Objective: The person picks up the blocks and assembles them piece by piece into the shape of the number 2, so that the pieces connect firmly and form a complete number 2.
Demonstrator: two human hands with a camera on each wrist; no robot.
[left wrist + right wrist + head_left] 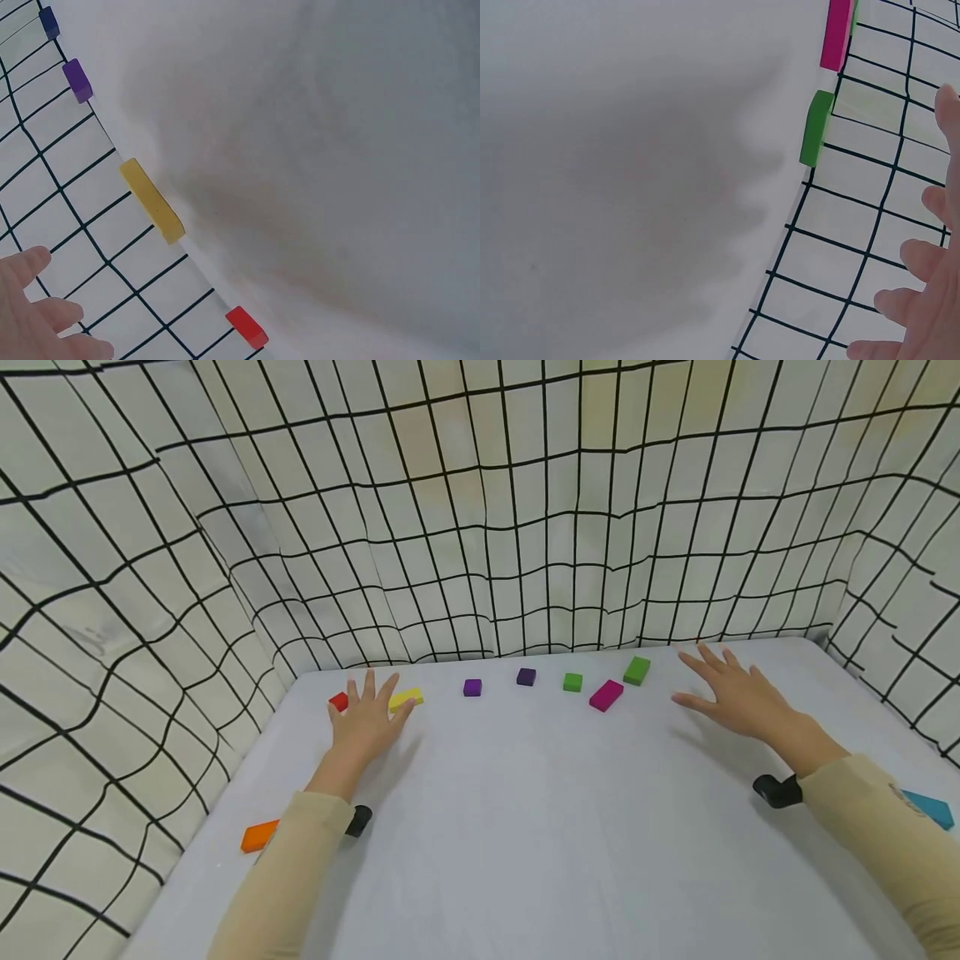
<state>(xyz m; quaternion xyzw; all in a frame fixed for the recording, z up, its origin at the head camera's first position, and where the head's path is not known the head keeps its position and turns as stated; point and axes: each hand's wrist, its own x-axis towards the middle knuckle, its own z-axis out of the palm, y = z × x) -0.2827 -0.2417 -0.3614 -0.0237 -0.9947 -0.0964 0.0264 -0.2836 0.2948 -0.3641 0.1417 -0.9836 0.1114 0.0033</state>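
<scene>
My left hand (365, 723) hovers over the left part of the white table with its fingers spread. Close to its fingertips lie a red block (339, 702) and a longer yellow block (406, 699); the left wrist view shows both the yellow block (152, 201) and the red block (247, 327) apart from the fingers. On the other side my right hand (738, 697) is held above the surface, fingers spread and holding nothing. A green block (637, 671) and a magenta block (606, 695) lie to its left.
A purple block (472, 687), a dark purple block (527, 677) and a small green block (573, 682) sit along the table's (510, 827) far edge. An orange block (259, 836) and a blue block (928, 810) lie beside the forearms. Black-gridded white walls (525, 543) enclose the table.
</scene>
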